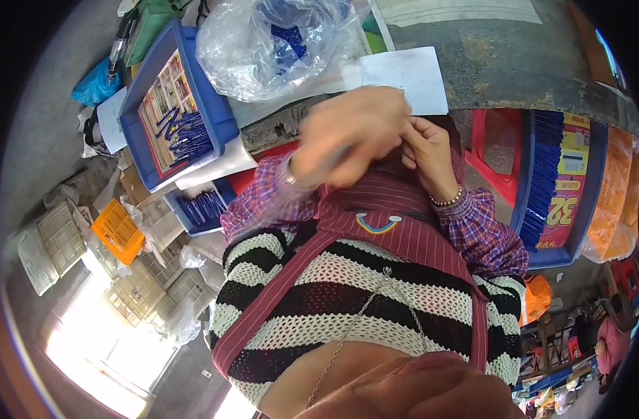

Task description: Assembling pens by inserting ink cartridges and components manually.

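Observation:
My left hand (351, 133) is smeared by motion in front of my apron (382, 202), its fingers curled but too blurred to read. Close beside it, my right hand (429, 150) has its thumb and fingers pinched together; whatever they hold is too small or hidden to make out. Both hands meet near the edge of the worktable (501, 70), just below a white sheet of paper (406, 77). A clear plastic bag (225, 49) with small dark blue pieces (288, 43) in it lies on the table beyond my left hand.
At the left stands a blue tray (225, 115) holding blue strap-like pieces (185, 136), with a smaller tray (225, 192) below. Another blue tray (591, 188) at the right holds rows of blue pieces (545, 174). A red stool (497, 160) and orange bags (619, 188) are nearby.

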Action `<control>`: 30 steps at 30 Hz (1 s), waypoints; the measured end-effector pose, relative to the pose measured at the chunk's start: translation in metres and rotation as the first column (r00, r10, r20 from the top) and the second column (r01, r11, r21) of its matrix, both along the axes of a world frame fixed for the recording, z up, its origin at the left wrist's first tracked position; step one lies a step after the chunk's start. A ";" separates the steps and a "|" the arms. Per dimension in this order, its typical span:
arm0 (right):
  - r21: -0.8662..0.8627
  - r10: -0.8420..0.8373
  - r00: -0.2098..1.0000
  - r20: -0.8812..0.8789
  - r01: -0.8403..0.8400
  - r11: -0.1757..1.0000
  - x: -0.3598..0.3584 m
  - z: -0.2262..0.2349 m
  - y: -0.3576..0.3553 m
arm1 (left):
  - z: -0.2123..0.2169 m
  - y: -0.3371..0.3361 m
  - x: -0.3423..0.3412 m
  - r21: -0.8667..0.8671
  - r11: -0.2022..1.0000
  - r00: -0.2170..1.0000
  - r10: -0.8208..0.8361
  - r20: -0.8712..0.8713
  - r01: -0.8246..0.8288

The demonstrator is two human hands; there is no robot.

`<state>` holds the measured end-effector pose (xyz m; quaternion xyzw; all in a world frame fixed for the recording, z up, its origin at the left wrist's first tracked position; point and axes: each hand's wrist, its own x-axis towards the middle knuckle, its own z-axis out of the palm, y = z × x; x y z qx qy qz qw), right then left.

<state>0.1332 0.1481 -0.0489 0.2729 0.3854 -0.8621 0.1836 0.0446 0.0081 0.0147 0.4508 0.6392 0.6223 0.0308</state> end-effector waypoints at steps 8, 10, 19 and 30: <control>-0.008 0.001 1.000 0.015 -0.001 1.000 -0.005 -0.002 0.001 | -0.032 0.007 0.000 -0.310 0.950 0.977 0.101 0.186 -0.039; 0.001 0.014 1.000 0.005 -0.014 1.000 -0.006 -0.002 0.004 | -0.030 0.005 0.001 -0.139 0.986 0.924 0.138 0.357 -0.093; 0.128 0.073 0.997 -0.013 -0.070 0.989 -0.003 -0.003 0.003 | -0.028 -0.010 0.004 -0.271 0.948 0.929 0.241 0.279 -0.164; -0.016 0.058 0.998 -0.010 -0.058 0.998 -0.003 -0.003 0.003 | -0.009 0.000 -0.001 -0.318 0.937 0.946 0.227 0.231 -0.147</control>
